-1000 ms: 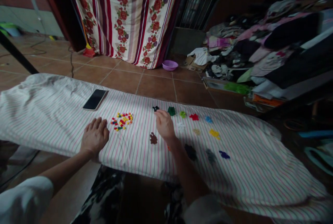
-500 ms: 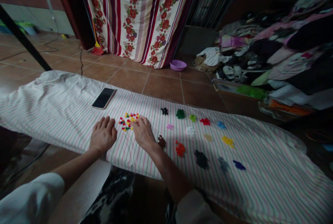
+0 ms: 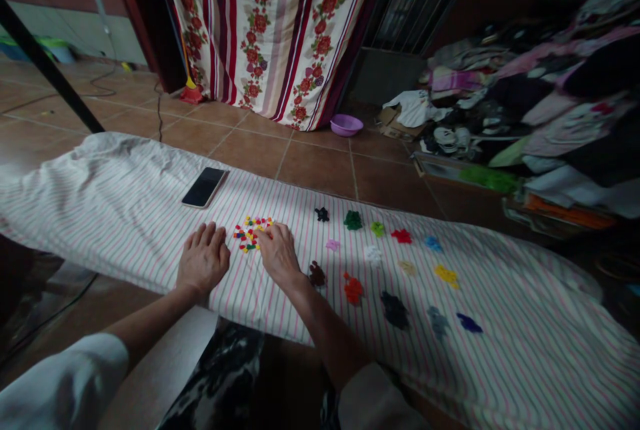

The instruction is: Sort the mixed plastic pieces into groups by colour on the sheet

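A mixed heap of tiny coloured pieces [image 3: 246, 238], in red, yellow, green, white and other colours, lies on the striped cloth [image 3: 150, 217]. My right hand [image 3: 278, 251] reaches over the heap's right side, thumb and fingertips pinched together at its pieces. What sits between those fingertips is too small to make out. Left of the heap, my left hand [image 3: 204, 258] rests palm down and flat on the cloth, holding nothing. Close to my right wrist are a brown pile [image 3: 317, 274] and an orange pile [image 3: 353, 289], each of one colour.
Farther right are several single-colour piles, among them dark green [image 3: 353, 220], red [image 3: 401, 236], yellow [image 3: 447, 276], black [image 3: 395, 310] and dark blue [image 3: 469, 323]. A phone [image 3: 204, 187] lies beyond my left hand. On the tiled floor stands a purple basin [image 3: 346, 125].
The whole view has shifted slightly, so things appear a little farther right. My right hand stays pinched at the heap, and my left hand keeps its place on the cloth.
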The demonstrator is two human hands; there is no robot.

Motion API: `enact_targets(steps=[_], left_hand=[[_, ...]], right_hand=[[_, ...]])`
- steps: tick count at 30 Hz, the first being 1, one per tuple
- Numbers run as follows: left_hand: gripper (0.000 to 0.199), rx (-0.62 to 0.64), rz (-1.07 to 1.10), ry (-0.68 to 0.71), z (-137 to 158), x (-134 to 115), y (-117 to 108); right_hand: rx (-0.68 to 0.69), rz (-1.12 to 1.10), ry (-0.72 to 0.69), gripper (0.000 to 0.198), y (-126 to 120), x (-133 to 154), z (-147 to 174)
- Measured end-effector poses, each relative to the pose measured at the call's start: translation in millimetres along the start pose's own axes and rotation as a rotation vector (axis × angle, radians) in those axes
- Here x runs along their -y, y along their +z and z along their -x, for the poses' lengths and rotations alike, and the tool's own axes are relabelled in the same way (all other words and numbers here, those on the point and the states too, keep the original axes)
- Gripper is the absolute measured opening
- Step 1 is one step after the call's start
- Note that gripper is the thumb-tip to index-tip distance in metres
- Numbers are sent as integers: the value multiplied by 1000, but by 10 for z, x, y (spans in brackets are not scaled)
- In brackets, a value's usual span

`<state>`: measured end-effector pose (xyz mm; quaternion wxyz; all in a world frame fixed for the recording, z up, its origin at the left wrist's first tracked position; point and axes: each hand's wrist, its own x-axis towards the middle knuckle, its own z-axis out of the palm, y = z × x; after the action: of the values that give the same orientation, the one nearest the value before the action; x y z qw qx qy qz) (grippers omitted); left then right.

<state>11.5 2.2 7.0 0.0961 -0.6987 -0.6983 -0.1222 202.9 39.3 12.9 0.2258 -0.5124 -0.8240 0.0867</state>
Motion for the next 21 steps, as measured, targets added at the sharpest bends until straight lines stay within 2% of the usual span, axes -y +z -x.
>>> enact_targets(steps=[21], left_hand=[[49, 13, -11, -5, -3, -3, 5]], right_hand=[[-87, -10, -55, 11, 119, -32, -63]])
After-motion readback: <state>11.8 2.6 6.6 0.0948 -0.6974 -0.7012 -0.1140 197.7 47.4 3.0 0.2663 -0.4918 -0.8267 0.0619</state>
